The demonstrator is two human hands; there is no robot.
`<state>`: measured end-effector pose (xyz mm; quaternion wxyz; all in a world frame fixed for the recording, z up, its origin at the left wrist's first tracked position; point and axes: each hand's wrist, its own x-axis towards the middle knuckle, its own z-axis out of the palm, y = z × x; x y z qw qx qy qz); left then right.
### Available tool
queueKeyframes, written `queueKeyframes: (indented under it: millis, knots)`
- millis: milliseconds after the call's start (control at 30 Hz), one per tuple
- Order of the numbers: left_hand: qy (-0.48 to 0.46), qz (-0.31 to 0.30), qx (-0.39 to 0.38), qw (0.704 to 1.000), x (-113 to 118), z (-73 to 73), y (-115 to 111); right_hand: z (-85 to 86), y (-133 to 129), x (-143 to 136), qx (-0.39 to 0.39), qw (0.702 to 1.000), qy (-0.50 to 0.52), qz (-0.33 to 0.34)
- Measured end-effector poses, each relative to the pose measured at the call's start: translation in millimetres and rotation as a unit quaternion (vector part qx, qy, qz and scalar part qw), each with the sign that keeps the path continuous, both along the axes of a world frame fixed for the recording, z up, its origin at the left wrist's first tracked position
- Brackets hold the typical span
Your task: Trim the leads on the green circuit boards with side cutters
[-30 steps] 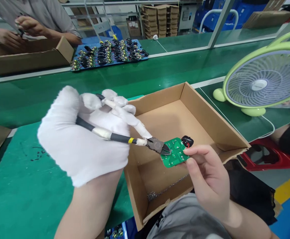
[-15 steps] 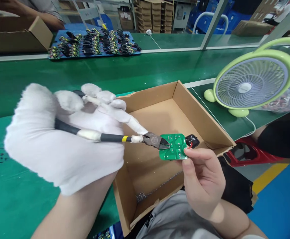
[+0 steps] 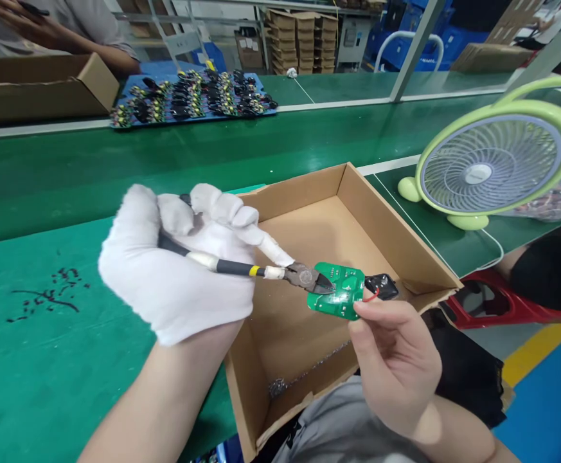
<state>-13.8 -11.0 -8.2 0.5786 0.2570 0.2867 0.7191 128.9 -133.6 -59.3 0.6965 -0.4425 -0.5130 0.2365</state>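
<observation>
Green desk (image 3: 34,360) with an open cardboard box (image 3: 357,212) at its edge, fan (image 3: 489,170) to the side. Left hand (image 3: 184,270), white glove, wrapped around cutters (image 3: 304,278); tips on the circuit board (image 3: 340,290). Right hand (image 3: 396,360), bare, pinches that board's edge, held above the box.

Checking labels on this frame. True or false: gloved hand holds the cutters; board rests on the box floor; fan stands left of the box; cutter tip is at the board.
1. The gloved left hand holds the cutters: true.
2. The green board rests on the cardboard box floor: false, the bare right hand holds it above the box.
3. The green fan stands left of the box: false, right.
4. The cutter tip is at the board: true.
</observation>
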Motion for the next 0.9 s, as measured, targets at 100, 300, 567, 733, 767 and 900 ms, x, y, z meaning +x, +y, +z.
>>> queueKeyframes:
  millis: [100,300,567,733,767,900]
  knots:
    - [-0.012,0.048,0.011,0.999,0,7.7,2,0.6,-1,-2,-0.006,0.999,-0.025,0.018]
    - [-0.024,0.052,0.027,0.998,-2,10.6,6,1.4,-1,-1,-0.033,0.998,-0.032,0.05]
    - [-0.047,0.056,0.046,0.996,-3,14.8,9,1.3,-1,-2,-0.072,0.991,0.041,0.104]
    - [-0.037,0.066,0.03,0.997,-3,20.4,12,6.9,3,-4,-0.087,0.98,0.122,0.13]
    - [-0.039,0.067,0.037,0.996,-3,19.9,13,7.8,4,-4,-0.085,0.979,0.13,0.133]
    - [-0.072,0.029,0.051,0.996,-4,17.0,14,10.1,6,-2,-0.098,0.973,0.138,0.158]
